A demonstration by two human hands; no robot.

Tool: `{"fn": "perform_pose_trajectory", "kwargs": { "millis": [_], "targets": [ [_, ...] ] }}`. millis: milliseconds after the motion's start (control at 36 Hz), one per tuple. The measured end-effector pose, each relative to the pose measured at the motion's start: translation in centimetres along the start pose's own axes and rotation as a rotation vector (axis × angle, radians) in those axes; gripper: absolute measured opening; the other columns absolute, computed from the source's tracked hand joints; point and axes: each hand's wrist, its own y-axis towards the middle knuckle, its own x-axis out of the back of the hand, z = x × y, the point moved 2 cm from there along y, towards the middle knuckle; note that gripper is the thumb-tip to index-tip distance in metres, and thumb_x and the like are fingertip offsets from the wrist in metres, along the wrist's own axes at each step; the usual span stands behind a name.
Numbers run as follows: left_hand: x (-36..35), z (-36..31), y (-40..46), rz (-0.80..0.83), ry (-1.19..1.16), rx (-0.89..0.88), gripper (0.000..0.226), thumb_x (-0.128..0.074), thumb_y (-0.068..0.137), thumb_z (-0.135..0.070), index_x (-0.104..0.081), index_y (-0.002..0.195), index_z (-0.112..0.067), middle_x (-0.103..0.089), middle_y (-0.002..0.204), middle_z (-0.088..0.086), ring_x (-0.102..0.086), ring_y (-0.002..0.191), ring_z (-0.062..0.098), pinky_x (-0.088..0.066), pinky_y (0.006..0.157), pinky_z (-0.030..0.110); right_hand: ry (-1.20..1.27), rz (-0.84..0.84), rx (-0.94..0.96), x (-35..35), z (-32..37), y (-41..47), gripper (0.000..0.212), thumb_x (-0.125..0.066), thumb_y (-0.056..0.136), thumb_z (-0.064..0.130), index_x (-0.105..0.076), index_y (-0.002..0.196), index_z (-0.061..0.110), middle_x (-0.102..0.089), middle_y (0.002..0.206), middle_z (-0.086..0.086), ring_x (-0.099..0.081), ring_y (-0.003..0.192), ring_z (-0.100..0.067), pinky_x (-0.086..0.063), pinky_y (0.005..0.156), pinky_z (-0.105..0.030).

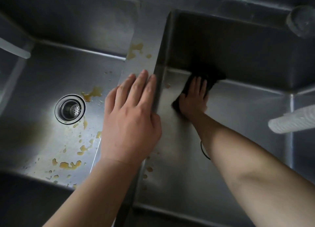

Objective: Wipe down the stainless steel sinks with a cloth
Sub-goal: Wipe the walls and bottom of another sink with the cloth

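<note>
Cloth (207, 76), dark and bunched, lies on the floor of the right basin (238, 111) where the floor meets the back wall, and the right hand (193, 97) presses it flat with fingers spread and straight, not curled round it. The cloth's long axis seems to run slantwise, from near the heel of the hand up and right toward the back corner (its edges blur into the shadow, so this is a guess). The left hand (131, 114) rests open, fingers straight, on the divider (141, 59) between the basins, holding nothing. Yellowish spills (92, 93) dot the left basin (42, 83) around its drain strainer (70, 108), and a few lie on the divider; these sit to the left of the cloth, nearer the left hand, so the wipe would need to cross over the divider.
</note>
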Motion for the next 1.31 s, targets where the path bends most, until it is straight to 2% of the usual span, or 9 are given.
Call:
{"fn": "perform_pose_trajectory", "kwargs": {
  "millis": [222,361,556,694,778,889,1000,1083,1306],
  "targets": [
    [0.1,0.1,0.0,-0.014,-0.02,-0.003,0.068,-0.054,0.081,-0.022,-0.045,0.148,-0.016,-0.044,0.153,0.003,-0.035,0.143,0.026,-0.023,0.114,0.041,-0.031,0.123,0.343,-1.5,6.6,0.4,0.077,-0.042,0.095,0.03,-0.003,0.159,0.018,0.003,0.168,-0.001,0.01,0.153,-0.023,0.002,0.123,-0.051],
    [0.0,0.1,-0.1,-0.018,-0.029,-0.009,0.07,-0.054,0.078,-0.021,-0.045,0.147,-0.016,-0.045,0.153,0.003,-0.036,0.142,0.026,-0.024,0.114,0.042,-0.02,0.185,0.414,-1.3,5.9,-0.3,0.078,-0.044,0.096,0.031,-0.001,0.159,0.016,0.003,0.168,-0.003,0.009,0.153,-0.024,-0.004,0.122,-0.053],
    [0.5,-0.2,-0.4,0.01,-0.039,0.003,0.066,-0.048,0.084,-0.028,-0.044,0.148,-0.016,-0.043,0.154,0.003,-0.034,0.144,0.027,-0.022,0.117,0.042,-0.043,0.288,0.6,-4.1,2.5,-12.3,0.075,-0.045,0.099,0.035,-0.004,0.159,0.014,0.003,0.167,-0.006,0.01,0.153,-0.027,-0.007,0.122,-0.051],
    [2.5,0.4,-1.4,0.086,-0.2,-0.022,0.059,-0.043,0.093,-0.021,-0.039,0.151,-0.016,-0.033,0.159,0.007,-0.02,0.15,0.032,-0.016,0.122,0.043,-0.132,0.36,0.781,-4.6,0.1,-19.4,0.074,-0.043,0.1,0.031,-0.003,0.158,0.009,0.0,0.166,-0.011,0.007,0.153,-0.033,-0.006,0.123,-0.051],
    [4.5,1.3,-4.1,0.076,-0.057,-0.029,0.057,-0.038,0.098,-0.036,-0.033,0.154,-0.025,-0.018,0.165,0.008,-0.004,0.151,0.04,-0.005,0.122,0.05,-0.222,0.422,0.876,-5.0,-1.2,-22.4,0.073,-0.043,0.1,0.026,0.0,0.158,0.011,0.003,0.167,-0.01,0.009,0.152,-0.034,-0.004,0.122,-0.052],
    [6.8,2.3,-11.8,0.045,-0.102,0.167,0.057,-0.036,0.102,-0.038,-0.025,0.157,-0.026,-0.013,0.166,0.006,-0.002,0.153,0.034,-0.002,0.123,0.048,-0.324,0.556,1.085,-5.3,-3.0,-26.0,0.082,-0.048,0.093,0.017,0.001,0.159,0.014,0.002,0.167,-0.009,0.008,0.153,-0.032,-0.002,0.122,-0.053],
    [7.4,2.4,-20.3,-0.017,-0.176,0.595,0.059,-0.035,0.099,-0.038,-0.022,0.156,-0.034,-0.012,0.166,-0.003,0.0,0.153,0.02,0.0,0.124,0.039,-0.533,0.703,1.371,-5.0,-3.9,-29.0,0.078,-0.045,0.096,0.018,0.001,0.159,0.021,0.004,0.167,0.001,0.011,0.153,-0.025,-0.005,0.122,-0.049],
    [6.8,2.4,-24.4,-0.037,-0.213,0.883,0.059,-0.031,0.097,-0.044,-0.018,0.155,-0.04,-0.007,0.166,-0.009,0.003,0.153,0.012,0.003,0.123,0.033,-0.591,0.755,1.414,-4.2,-3.2,-29.0,0.074,-0.041,0.098,0.012,-0.001,0.159,0.023,0.006,0.167,0.004,0.011,0.153,-0.02,-0.006,0.123,-0.047],
    [5.5,1.6,-25.5,-0.091,-0.064,0.941,0.052,-0.033,0.1,-0.034,-0.029,0.152,-0.034,-0.021,0.164,-0.005,-0.009,0.152,0.013,-0.002,0.124,0.038,-0.65,0.914,1.392,-1.2,-4.6,-28.4,0.08,-0.047,0.095,0.009,-0.003,0.159,0.026,0.006,0.167,0.007,0.011,0.153,-0.016,-0.01,0.123,-0.043]
  ]
}}
